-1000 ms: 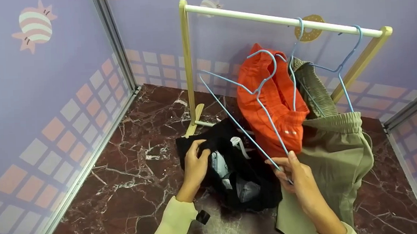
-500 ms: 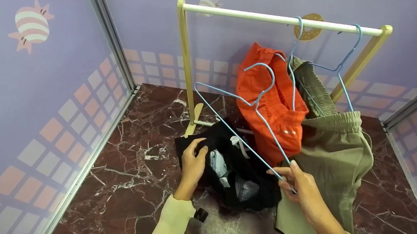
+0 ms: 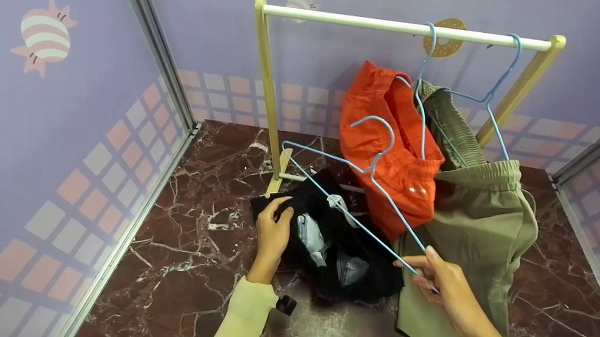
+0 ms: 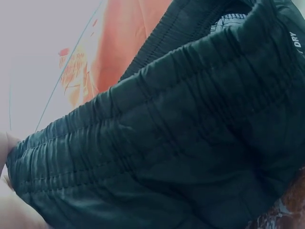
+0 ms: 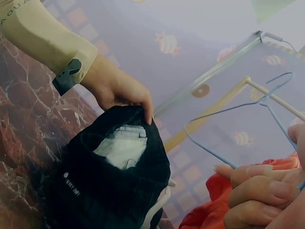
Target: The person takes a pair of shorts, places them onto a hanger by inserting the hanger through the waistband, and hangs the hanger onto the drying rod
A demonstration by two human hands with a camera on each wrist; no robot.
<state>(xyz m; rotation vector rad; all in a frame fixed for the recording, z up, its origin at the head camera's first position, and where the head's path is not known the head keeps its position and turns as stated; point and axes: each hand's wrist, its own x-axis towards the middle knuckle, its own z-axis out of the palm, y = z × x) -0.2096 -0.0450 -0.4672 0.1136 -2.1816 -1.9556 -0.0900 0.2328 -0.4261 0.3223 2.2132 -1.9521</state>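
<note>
My left hand (image 3: 272, 239) pinches one end of the elastic waistband of the black shorts (image 3: 375, 285), near the floor. The waist opening gapes upward, and a pale lining shows inside. In the left wrist view the gathered waistband (image 4: 143, 117) stretches away from the fingertips at the left edge. My right hand (image 3: 450, 286) holds a blue wire hanger (image 3: 391, 135) by one end, between thumb and fingers. Its hook points up, and its lower wire passes in front of the shorts in the head view. From the right wrist view, the hanger (image 5: 224, 110) looks apart from the shorts.
A clothes rack with a white rail (image 3: 349, 22) and wooden posts stands behind. Orange shorts (image 3: 373, 100) and olive trousers (image 3: 473, 236) hang from its right half on blue hangers. Patterned wall panels (image 3: 93, 148) enclose the dark marbled floor (image 3: 193, 287).
My right hand has lowered the hanger toward the black shorts, moving down and slightly right. The left hand keeps its grip on the waistband, shifting slightly left.
</note>
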